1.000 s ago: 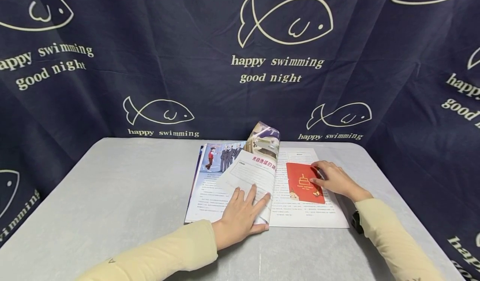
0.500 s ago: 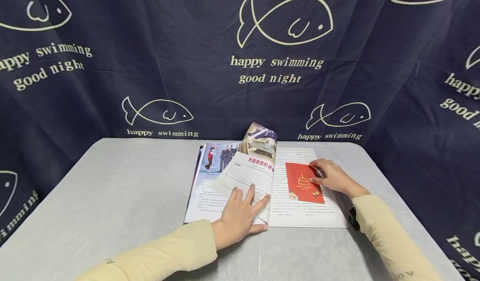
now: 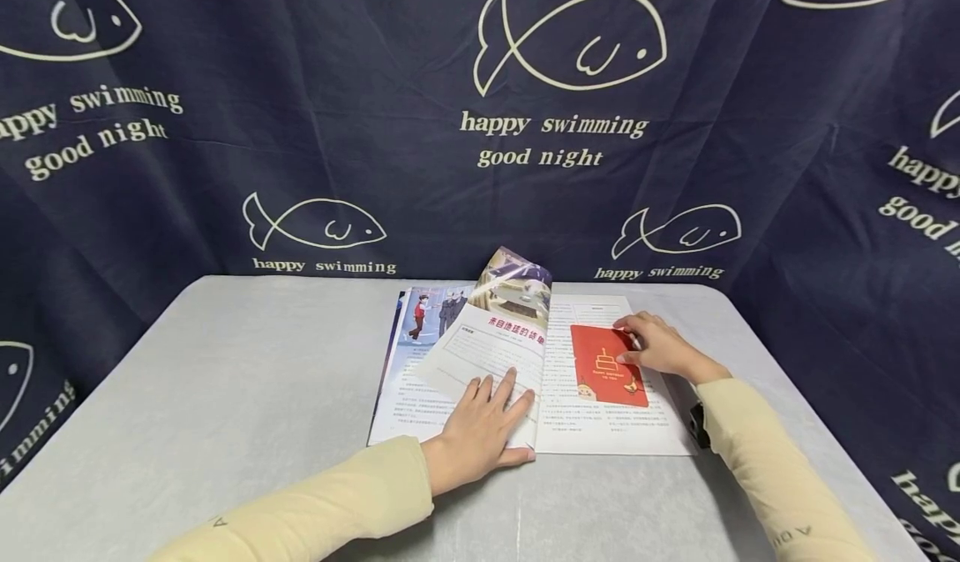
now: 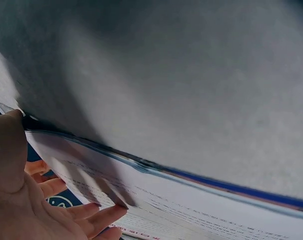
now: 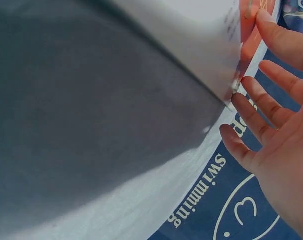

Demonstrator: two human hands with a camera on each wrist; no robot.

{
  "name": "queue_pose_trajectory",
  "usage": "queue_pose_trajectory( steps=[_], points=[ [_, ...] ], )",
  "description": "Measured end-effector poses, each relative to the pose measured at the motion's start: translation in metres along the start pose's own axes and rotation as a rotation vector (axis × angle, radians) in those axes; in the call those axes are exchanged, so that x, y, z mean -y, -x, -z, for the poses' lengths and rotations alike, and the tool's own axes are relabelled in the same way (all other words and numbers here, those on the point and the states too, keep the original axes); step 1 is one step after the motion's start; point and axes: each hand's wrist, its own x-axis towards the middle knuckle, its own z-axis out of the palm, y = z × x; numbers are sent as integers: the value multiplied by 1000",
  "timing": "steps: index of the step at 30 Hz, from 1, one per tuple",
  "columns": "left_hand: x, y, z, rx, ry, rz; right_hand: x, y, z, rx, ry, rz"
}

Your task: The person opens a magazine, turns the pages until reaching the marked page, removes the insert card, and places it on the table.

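An illustrated magazine (image 3: 615, 437) lies spread on the table. Its half-turned leaf (image 3: 517, 341) leans to the left, its top corner curling up. My left hand (image 3: 480, 429) rests on this leaf with fingers spread, the thumb beside the magazine's lower edge. On the right-hand page lies a red birthday card (image 3: 592, 370) printed with a gold cake. My right hand (image 3: 663, 349) touches the card's right side, with the thumb on its face and the index finger near its top right corner. In the right wrist view, the right fingers (image 5: 264, 107) extend loosely, apart from the thumb.
The grey table (image 3: 247, 395) extends around the magazine. Behind it hangs a dark blue curtain (image 3: 420, 170) with white fish and lettering. A black band (image 3: 699, 424) shows below the right sleeve.
The half-turned leaf has come down further to the left under my left hand. My right hand has shifted slightly left over the card, which stays on the page.
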Motion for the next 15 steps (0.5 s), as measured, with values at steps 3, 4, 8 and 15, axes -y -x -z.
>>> queue_pose_trajectory(
  steps=[3,4,8,15],
  points=[
    [0,0,0,-3,31,1,1,-2,1,17,-1,-13],
    [0,1,0,-2,36,2,1,-2,2,22,-1,-16],
    [-1,1,0,9,24,15,4,-2,4,35,-3,-30],
    [-2,-1,1,47,-106,72,3,-3,3,21,-16,-31]
  ],
)
